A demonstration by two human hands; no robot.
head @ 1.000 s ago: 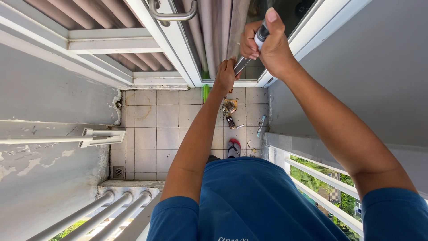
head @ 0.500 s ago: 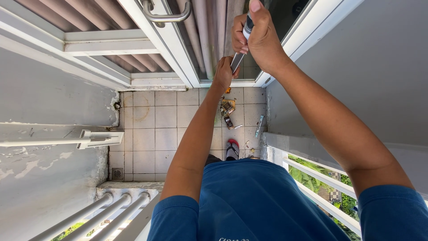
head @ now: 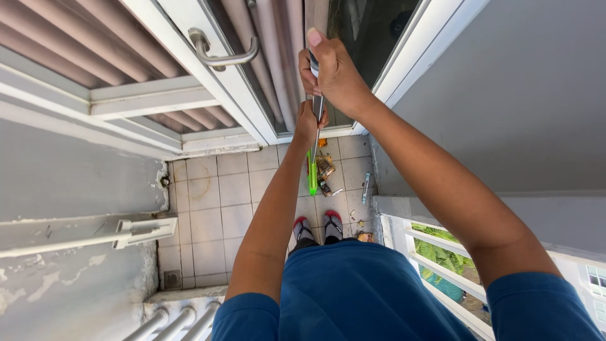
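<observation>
Both arms are stretched out in front of the person, over a small tiled balcony, toward the white-framed door. The right hand (head: 336,76) is wrapped in a fist around the top of a long slim tool (head: 315,110), thumb laid up along it, so the upper end is buried in the palm and only a short dark and grey stretch shows beneath the knuckles. The left hand (head: 309,123) sits directly below the right one, almost touching it, with its fingers curled about the metal shaft; from this angle I cannot tell how tightly they close. The shaft runs on down out of the left hand and ends in a bright green part (head: 312,173) that hangs clear of both hands, seen against the tiled floor (head: 214,202). The tool stands close in front of the door's glass pane (head: 366,38), just right of the pale vertical bars behind it, though whether it touches the frame is hard to see. The curved metal door handle (head: 224,57) is off to the left of the hands, well apart from them. Far below, a few small tools and scraps (head: 325,170) lie on the tiles near the door sill, and the person's sandalled feet (head: 315,226) stand just behind them.
</observation>
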